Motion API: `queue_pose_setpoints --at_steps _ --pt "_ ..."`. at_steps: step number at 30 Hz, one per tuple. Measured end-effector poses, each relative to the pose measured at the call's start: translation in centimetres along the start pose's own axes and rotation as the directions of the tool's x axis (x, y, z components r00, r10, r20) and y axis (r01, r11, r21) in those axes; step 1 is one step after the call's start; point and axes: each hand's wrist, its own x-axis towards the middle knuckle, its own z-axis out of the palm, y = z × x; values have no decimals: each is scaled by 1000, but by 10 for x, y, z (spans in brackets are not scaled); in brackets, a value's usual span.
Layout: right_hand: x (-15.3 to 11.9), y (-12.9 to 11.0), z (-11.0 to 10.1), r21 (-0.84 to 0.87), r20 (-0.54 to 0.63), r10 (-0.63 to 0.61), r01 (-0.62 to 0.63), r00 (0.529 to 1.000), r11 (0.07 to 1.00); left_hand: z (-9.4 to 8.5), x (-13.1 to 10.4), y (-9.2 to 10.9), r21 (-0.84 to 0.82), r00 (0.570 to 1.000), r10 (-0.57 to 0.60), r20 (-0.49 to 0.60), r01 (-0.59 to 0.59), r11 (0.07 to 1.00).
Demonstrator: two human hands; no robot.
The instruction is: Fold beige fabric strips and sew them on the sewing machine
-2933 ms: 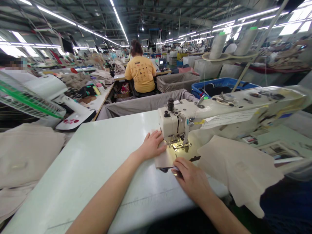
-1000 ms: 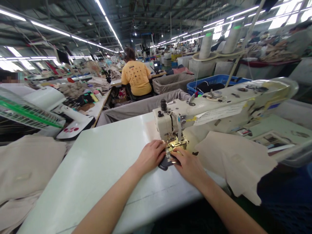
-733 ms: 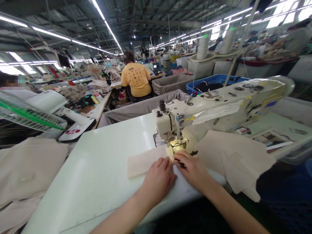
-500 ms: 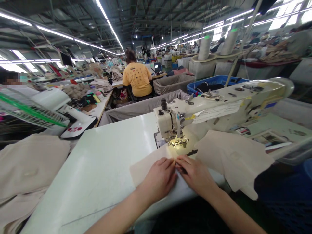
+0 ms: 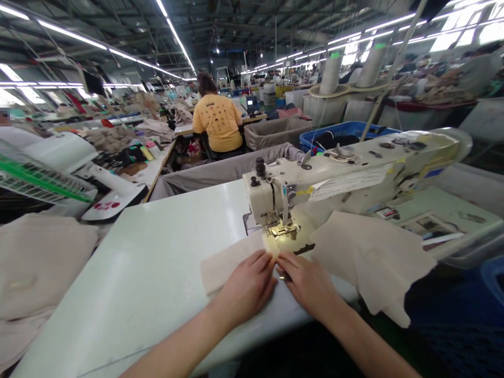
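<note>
Strip lights (image 5: 175, 44) run beneath the dark roof (image 5: 244, 26) of a wide workshop, over heaps of cloth (image 5: 114, 139) that blur into the distance. Ahead, a person in a yellow shirt (image 5: 218, 126) sits with their back to the camera, and nearer stands a grey cloth-lined bin (image 5: 220, 170). Pale green and glossy, the counter (image 5: 165, 247) carries a cream sewing machine (image 5: 260, 199), its head at the left and its long arm stretching away to the right, with a slip of paper (image 5: 346, 182) along the side.

Just in front of the machine's head, the beige strip (image 5: 224, 265) lies aslant on the counter — one end out to the left, the other lit yellow near the needle area. The left hand (image 5: 250, 283) lies partly over the strip, its curled fingers pinching that lit end. The right hand (image 5: 309, 283) meets it there, fingertips closed on the same end and almost touching the left's; something shiny (image 5: 282, 277) shows under its fingers, too small to name.

To the right, a larger beige piece (image 5: 370, 257) droops over the counter's near edge. Far left lie beige panels (image 5: 39, 262), just below a white fan (image 5: 61, 152). Two thread cones (image 5: 329, 76) stand beyond the machine, near a blue basket (image 5: 348, 126) holding dark cloth (image 5: 331, 139).
</note>
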Motion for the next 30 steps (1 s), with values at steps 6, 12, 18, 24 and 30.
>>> queue_pose_setpoints --at_steps 6,12,18,24,30 --pt "28 2 -3 10 6 31 -31 999 999 -2 18 -27 -36 1000 -29 3 29 999" --pt "46 4 -8 21 -7 45 -45 999 999 -3 31 -52 -31 999 -32 8 32 999" --pt "31 1 -7 66 -37 70 -68 997 996 0 32 -59 -20 999 -32 -34 31 999" --pt "15 -1 5 53 -56 85 -82 995 995 7 26 -58 -13 995 -40 -93 39 999" --pt "15 -1 8 19 -72 75 -74 995 997 3 26 -56 -28 996 -32 -85 29 999"
